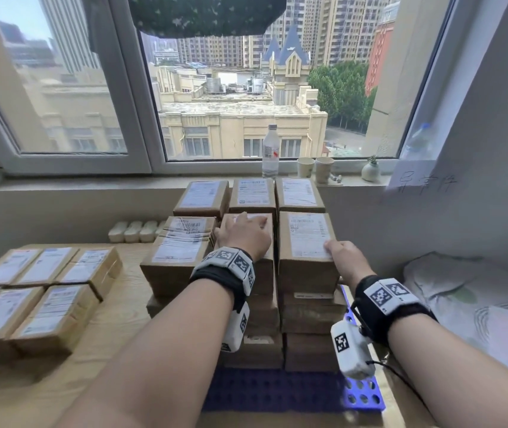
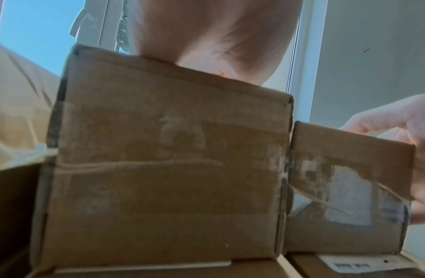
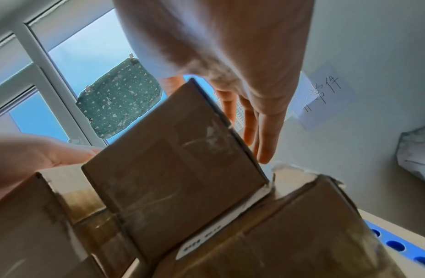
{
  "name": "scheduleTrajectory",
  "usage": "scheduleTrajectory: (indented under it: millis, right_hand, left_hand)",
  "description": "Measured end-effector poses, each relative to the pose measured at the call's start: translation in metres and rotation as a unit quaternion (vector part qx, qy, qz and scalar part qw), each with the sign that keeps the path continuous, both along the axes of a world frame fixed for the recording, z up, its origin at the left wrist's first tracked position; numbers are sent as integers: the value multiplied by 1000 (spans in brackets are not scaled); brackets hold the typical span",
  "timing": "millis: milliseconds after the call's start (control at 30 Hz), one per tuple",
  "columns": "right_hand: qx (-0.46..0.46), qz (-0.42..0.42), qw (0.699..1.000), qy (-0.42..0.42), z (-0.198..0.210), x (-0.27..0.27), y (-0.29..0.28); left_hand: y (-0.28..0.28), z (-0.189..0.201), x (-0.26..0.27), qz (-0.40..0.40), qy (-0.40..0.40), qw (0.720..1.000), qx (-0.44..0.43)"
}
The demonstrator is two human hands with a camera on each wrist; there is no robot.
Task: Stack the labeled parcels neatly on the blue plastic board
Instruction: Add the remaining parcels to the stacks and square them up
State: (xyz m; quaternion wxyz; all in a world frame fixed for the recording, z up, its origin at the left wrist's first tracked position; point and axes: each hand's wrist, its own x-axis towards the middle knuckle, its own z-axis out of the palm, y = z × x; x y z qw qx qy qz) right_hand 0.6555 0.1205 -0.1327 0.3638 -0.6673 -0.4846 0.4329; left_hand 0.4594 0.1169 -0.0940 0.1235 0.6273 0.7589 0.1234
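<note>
Brown cardboard parcels with white labels stand several layers high on the blue plastic board (image 1: pixel 277 393) (image 3: pixel 397 244). My left hand (image 1: pixel 243 234) (image 2: pixel 214 37) lies on top of the middle front parcel (image 1: pixel 265 273) (image 2: pixel 164 159), thumb at its left edge; the fingers are hidden in the wrist view. My right hand (image 1: pixel 340 254) (image 3: pixel 230 56) is at the near right corner of the right front parcel (image 1: pixel 306 236) (image 3: pixel 173 169), thumb on the label, straight fingers (image 3: pixel 261 131) down its right side. The two parcels stand side by side and touch.
Several more labelled parcels (image 1: pixel 30 288) lie in rows on the wooden table at left. A water bottle (image 1: pixel 270 149), two paper cups (image 1: pixel 314 168) and a small vase (image 1: pixel 370 171) stand on the windowsill. A pillow (image 1: pixel 478 304) lies right of the stack, by a wall.
</note>
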Motion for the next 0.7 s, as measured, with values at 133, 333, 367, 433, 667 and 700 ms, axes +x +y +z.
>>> scheduleTrajectory:
  millis: [133, 333, 367, 433, 667, 700]
  right_hand:
    - [25, 20, 996, -80, 16, -5, -2]
    - [99, 129, 919, -358, 35, -25, 2]
    - [101, 149, 903, -390, 36, -30, 2]
    - [95, 172, 882, -427, 35, -38, 2]
    - [82, 173, 874, -446, 29, -42, -9]
    - [83, 172, 872, -450, 30, -42, -9]
  left_hand:
    - [1, -1, -1, -1, -6, 1000, -2]
    - [0, 0, 1, -13, 13, 1000, -2]
    - [0, 1, 1, -16, 17, 1000, -4]
    - [1, 1, -1, -24, 25, 999, -8]
    - [-3, -5, -3, -28, 37, 999, 9]
    - [-4, -4, -3, -30, 36, 999, 6]
